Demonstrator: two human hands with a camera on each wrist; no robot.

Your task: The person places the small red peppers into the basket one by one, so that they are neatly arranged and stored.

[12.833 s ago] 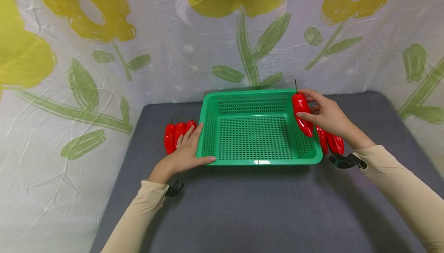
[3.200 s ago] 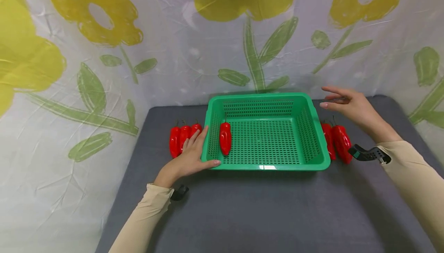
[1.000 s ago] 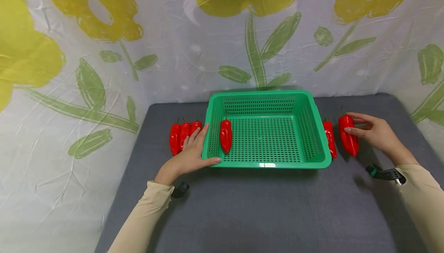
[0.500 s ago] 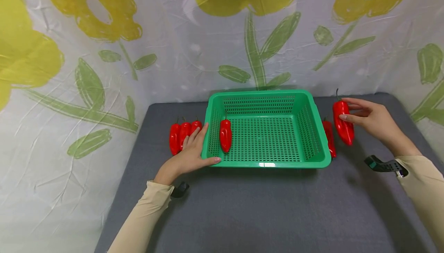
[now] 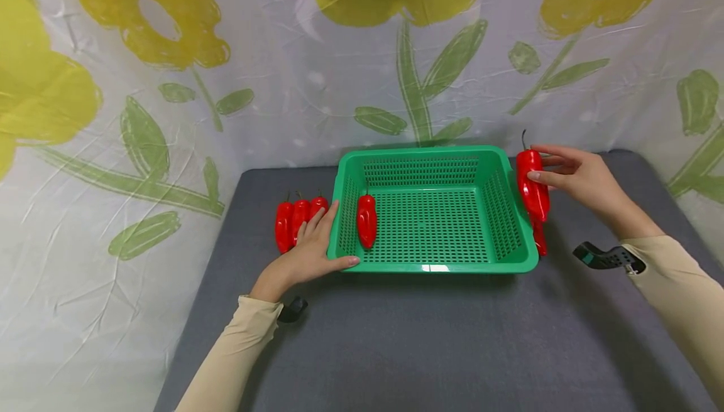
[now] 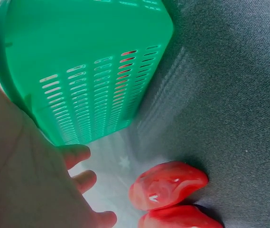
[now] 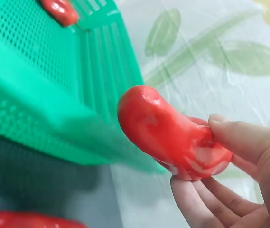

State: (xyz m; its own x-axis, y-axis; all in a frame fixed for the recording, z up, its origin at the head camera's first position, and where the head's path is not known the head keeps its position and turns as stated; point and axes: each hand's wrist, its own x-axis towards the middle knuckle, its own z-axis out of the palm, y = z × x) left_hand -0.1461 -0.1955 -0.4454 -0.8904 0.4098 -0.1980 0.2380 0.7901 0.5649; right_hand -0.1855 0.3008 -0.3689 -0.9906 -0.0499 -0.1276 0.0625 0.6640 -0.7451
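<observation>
My right hand (image 5: 579,183) pinches a glossy red pepper (image 5: 533,184) by its upper part, between thumb and fingers, at the right rim of the green basket (image 5: 435,268). In the right wrist view that pepper (image 7: 163,130) is lifted, its tip pointing toward the camera. My left hand (image 5: 305,249) rests on the basket's left rim with fingers spread and thumb along the front corner. Inside the basket, near its left wall, lies another red pepper (image 5: 367,222). One more pepper (image 5: 540,237) is on the table to the right, mostly hidden under the held one.
Three red peppers (image 5: 285,227) lie side by side on the grey table (image 5: 418,343) left of the basket, partly covered by my left hand. Behind the table hangs a white cloth (image 5: 271,117) printed with yellow flowers.
My right hand grasped a pepper on the table at the right, raised it and carried it left to the basket's rim. Over the longer span, one pepper came into the basket. The left hand stayed put.
</observation>
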